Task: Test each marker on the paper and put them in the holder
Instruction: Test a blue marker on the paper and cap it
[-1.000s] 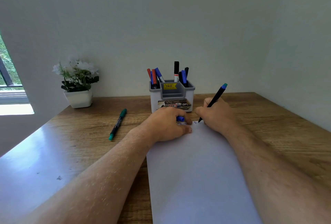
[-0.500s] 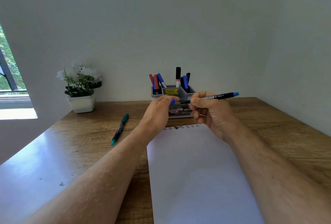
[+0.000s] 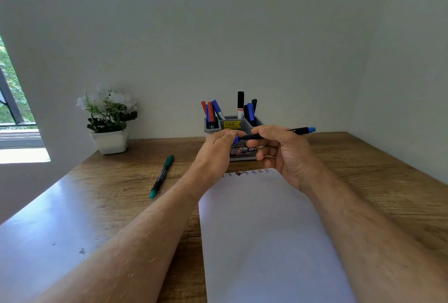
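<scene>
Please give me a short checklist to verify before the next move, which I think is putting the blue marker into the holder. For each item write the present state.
1. Cap on the blue marker: cannot tell; the left hand pinches the blue cap at its tip, seating unclear.
2. Grip on the marker: ok; the right hand holds the barrel.
3. Test mark made: ok; a row of small marks sits at the paper's top edge.
4. Holder has room: cannot tell; the hands hide its front.
5. Markers left: not ok; the green marker lies on the table.
</scene>
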### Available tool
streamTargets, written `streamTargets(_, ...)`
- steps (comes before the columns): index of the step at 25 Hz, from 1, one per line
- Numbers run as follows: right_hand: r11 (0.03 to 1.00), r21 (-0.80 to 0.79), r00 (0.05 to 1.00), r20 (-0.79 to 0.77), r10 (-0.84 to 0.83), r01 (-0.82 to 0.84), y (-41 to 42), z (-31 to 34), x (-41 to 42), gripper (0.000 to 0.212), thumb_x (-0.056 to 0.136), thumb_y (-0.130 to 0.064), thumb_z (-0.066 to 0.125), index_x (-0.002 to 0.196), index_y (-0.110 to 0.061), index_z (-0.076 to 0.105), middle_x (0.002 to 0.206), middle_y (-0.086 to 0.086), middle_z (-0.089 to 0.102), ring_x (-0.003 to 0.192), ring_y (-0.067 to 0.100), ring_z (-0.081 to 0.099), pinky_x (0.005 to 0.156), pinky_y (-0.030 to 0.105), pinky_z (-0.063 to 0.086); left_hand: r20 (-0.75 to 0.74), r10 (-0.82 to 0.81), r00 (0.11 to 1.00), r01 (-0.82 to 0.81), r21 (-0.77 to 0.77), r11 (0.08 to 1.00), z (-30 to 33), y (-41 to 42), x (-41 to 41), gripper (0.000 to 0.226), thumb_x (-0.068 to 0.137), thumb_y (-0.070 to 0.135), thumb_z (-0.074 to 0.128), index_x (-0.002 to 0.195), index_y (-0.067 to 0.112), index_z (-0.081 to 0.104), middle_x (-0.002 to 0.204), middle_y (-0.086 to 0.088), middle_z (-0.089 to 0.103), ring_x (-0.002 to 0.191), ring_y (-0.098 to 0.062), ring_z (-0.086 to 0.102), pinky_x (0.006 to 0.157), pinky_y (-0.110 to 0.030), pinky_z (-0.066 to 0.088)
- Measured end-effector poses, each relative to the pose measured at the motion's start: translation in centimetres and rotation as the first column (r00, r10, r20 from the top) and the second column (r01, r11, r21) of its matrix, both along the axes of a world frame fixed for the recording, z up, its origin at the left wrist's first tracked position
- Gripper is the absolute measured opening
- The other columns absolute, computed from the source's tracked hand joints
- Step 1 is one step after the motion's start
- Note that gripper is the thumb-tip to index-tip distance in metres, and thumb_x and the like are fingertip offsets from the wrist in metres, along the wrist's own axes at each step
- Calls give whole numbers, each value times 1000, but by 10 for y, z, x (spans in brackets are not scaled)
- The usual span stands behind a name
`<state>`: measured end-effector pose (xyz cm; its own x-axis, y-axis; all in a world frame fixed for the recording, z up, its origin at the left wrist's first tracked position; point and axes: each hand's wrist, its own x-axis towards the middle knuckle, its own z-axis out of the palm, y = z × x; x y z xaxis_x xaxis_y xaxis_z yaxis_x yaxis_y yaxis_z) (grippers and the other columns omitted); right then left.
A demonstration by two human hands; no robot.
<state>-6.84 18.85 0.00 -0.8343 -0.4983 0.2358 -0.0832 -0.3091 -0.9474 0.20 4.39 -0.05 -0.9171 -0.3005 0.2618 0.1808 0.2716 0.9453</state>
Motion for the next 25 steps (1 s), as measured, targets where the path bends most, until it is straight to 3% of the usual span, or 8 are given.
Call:
streamTargets(4,998,-8,998,-9,-62,62,-1,2,0,16,82,-18,75,86,-16,60,78,17,74,44,20,62,35,21,42,-17,87,996,-87,-18,996,-3,-3,-3,20,103,25,42,113,28,59,108,-1,64,96,-16,63,77,-31,53)
streamTargets(7,996,-40,997,-7,-81,81,0,4,0,19,71,-18,80,85,-15,67,70,12,70,43,17,59,35,21,42,-98,192,977,-166,223,960,-1,-9,-5,16,95,19,62,108,22,54,93,-4,66,75,-12,62,66,-27,50)
streamTargets(9,996,-80,999,19,-40,41,0,4,1,11,81,-16,74,91,-12,73,80,14,73,51,19,65,38,22,45,-137,216,967,-150,379,913,1,-13,-4,23,92,15,65,111,14,53,84,-6,69,68,-12,62,64,-27,52)
streamTargets(11,995,-96,999,38,21,-17,1,4,2,22,88,-20,60,101,-8,73,92,18,75,59,21,69,42,23,48,-150,235,960,-141,466,873,3,-16,-4,28,92,15,65,117,7,55,81,-7,70,65,-13,62,65,-26,54)
streamTargets(14,999,-33,1000,7,10,-10,1,4,2,25,91,-17,49,108,-11,68,96,15,76,59,21,69,41,22,47,-149,282,948,-184,467,865,4,-16,-3,30,95,17,60,122,5,56,87,-10,70,69,-14,63,64,-25,54)
streamTargets(17,985,107,979,-172,-112,132,0,0,2,9,91,-13,62,98,-17,66,85,10,76,49,17,62,39,22,44,-170,329,929,-227,441,869,4,-15,-4,27,95,19,60,120,8,56,89,-11,70,72,-16,63,66,-26,55)
streamTargets(21,829,268,739,-633,-233,491,-5,-11,1,14,84,-21,75,92,-29,67,78,-10,72,59,-5,63,48,6,42,-167,356,919,-264,409,873,4,-14,-2,20,95,20,60,114,15,57,95,-13,69,76,-17,63,70,-29,55)
streamTargets(25,767,172,537,-804,-254,619,-8,-13,2,15,82,-25,76,95,-27,70,84,-17,65,75,-15,57,63,-2,39,-170,404,899,-300,433,850,4,-11,-2,19,95,18,59,113,15,56,95,-7,70,82,-16,70,73,-28,58)
